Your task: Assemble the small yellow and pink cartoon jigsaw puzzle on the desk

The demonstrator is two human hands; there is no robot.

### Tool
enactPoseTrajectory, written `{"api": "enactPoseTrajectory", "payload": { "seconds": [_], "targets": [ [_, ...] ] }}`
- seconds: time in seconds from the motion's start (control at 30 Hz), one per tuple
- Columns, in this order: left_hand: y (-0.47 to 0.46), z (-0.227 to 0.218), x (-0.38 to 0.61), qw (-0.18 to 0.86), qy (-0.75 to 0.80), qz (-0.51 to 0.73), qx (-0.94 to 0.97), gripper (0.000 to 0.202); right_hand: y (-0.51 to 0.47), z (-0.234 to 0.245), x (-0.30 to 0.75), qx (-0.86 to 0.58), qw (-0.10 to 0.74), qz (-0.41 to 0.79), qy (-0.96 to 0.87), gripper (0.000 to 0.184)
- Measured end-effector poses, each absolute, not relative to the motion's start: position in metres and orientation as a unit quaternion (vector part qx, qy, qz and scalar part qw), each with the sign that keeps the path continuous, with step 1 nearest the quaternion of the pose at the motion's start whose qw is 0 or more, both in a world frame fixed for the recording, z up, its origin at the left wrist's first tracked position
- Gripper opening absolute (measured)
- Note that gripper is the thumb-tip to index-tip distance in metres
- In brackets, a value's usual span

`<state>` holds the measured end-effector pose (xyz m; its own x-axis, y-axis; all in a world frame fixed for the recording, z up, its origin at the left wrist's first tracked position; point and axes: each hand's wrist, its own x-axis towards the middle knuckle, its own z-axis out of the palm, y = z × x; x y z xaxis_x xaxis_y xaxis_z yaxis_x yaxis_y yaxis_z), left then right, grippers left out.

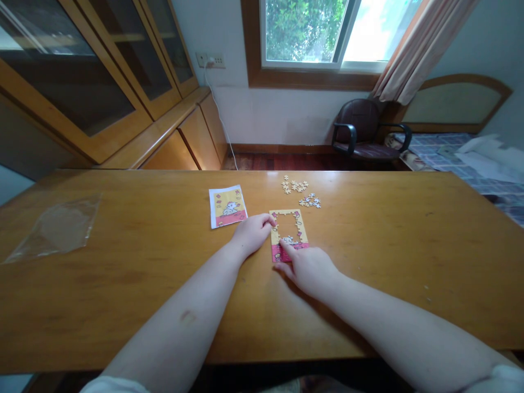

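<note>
A small jigsaw puzzle lies on the table, its yellow and pink border joined around a gap in the middle. At its left edge, my left hand has its fingers curled together and holds the frame. My right hand lies over the lower part, index fingertip pressing near a white piece group at the gap's bottom; the thumb is apart. A picture card with a white animal on yellow and pink lies to the left. Loose cream-coloured pieces and loose white-and-blue pieces sit beyond the puzzle.
The wooden table spans the view. A clear plastic bag lies at its left. Behind stand a glass-door cabinet, an office chair and a bed, with a window above.
</note>
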<state>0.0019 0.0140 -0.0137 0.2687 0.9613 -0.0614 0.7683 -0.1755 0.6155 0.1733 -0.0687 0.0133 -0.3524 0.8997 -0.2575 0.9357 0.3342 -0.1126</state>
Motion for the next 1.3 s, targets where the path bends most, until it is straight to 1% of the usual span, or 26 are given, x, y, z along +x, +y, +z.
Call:
{"api": "enactPoseTrajectory", "payload": {
  "seconds": [0.27, 0.43, 0.9, 1.07, 1.2, 1.3],
  "targets": [
    [0.014, -0.013, 0.003, 0.279, 0.583, 0.172, 0.744, 0.027, -0.069, 0.013, 0.174, 0.564, 0.068, -0.112, 0.815, 0.065],
    [0.014, -0.013, 0.003, 0.277, 0.583, 0.171, 0.744, 0.027, -0.069, 0.014, 0.174, 0.574, 0.078, -0.112, 0.808, 0.064],
    [0.014, -0.015, 0.002, 0.278, 0.575, 0.178, 0.748, 0.026, -0.066, 0.015, 0.178, 0.564, 0.063, -0.108, 0.816, 0.060],
    [0.015, -0.016, 0.001, 0.280, 0.577, 0.174, 0.747, 0.027, -0.056, 0.018, 0.187, 0.578, 0.018, -0.111, 0.808, 0.057],
    [0.015, -0.015, 0.001, 0.276, 0.575, 0.169, 0.751, 0.027, -0.029, 0.015, 0.213, 0.645, -0.024, -0.080, 0.759, 0.050],
    [0.014, -0.015, 0.002, 0.276, 0.575, 0.168, 0.751, 0.027, -0.007, 0.005, 0.236, 0.666, -0.066, -0.038, 0.742, 0.043]
  ]
}}
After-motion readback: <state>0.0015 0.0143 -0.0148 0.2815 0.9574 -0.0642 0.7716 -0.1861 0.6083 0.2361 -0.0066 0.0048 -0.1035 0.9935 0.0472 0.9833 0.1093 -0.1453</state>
